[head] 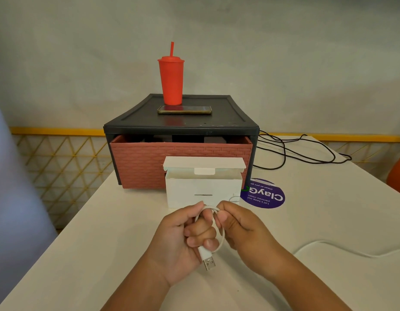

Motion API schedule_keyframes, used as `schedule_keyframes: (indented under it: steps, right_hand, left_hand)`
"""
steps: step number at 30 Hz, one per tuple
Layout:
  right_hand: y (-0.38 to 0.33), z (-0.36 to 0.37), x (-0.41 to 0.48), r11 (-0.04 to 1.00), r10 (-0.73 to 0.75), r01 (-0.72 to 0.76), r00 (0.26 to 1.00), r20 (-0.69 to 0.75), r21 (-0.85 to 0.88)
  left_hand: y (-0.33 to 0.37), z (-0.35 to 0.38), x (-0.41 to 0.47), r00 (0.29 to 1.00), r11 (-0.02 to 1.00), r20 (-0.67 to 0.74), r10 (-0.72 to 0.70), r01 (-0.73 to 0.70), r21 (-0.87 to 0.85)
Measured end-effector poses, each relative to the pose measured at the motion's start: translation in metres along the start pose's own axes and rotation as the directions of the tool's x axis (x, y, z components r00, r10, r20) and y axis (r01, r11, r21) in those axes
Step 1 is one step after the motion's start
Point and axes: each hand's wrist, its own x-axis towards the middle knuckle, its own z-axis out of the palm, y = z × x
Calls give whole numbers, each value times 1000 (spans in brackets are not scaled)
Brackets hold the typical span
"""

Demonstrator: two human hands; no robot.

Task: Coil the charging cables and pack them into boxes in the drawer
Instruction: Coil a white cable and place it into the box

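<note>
Fingers (201, 230) of the left hand (178, 243) curled round a small loop of white cable (223, 239), thumb pressing the base of its USB plug (208, 261). The plug sticks out below the hand, metal end toward the camera. Fingers (221, 218) of the right hand (241, 230) pinch the top of the same loop. Both hands are held above the worktop (93, 232), just in front of a white box (203, 190).

The box stands on the worktop with its lid flipped up and back, touching or nearly touching the brick-pattern drawer (138, 162) behind it. The drawer sits in a black cabinet (228, 122), pulled out a little; dark shapes inside, not identifiable.

On the cabinet: a red cup (171, 79) with lid and straw, a phone (184, 110) lying flat just before it.

To the right, a black cord (307, 151) lies tangled by the cabinet, a purple sticker (264, 197) beside the box, and a loose white lead (329, 245) nearer the camera; whether it joins the held cable, cannot tell.
</note>
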Motion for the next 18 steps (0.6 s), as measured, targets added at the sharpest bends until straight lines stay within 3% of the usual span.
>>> schedule_keyframes:
  steps: [4,5,7,9,10,12,14,16,18]
  right_hand:
    - [-4,2,0,986,25,-21,999,-24,166]
    - [-1,1,0,991,20,-14,999,-46,134]
    - [7,0,-1,991,-19,10,998,-64,-136]
    - [14,1,-2,894,-19,23,1000,12,-447]
    - [14,3,-3,857,0,25,999,48,-515]
    - [13,8,-5,822,6,50,995,96,-567]
    - [8,13,-5,785,-17,105,989,149,-611]
    - [6,14,-6,760,-34,154,979,199,-631]
    - [4,12,-7,745,-64,184,976,206,-641]
  left_hand:
    - [3,3,-4,999,999,29,13,-12,-35]
    - [4,5,-4,999,997,14,43,-42,-63]
    - [7,5,-2,988,980,-58,141,-147,-131]
    - [13,4,-1,967,951,-94,237,-250,-179]
    - [15,2,0,953,941,-107,285,-299,-160]
    - [16,-2,2,919,926,-129,374,-377,-1]
    - [11,-7,5,871,846,-142,471,-400,351]
    - [5,-11,8,826,604,-65,560,-353,714]
    - [-1,-15,9,827,381,64,558,-324,866]
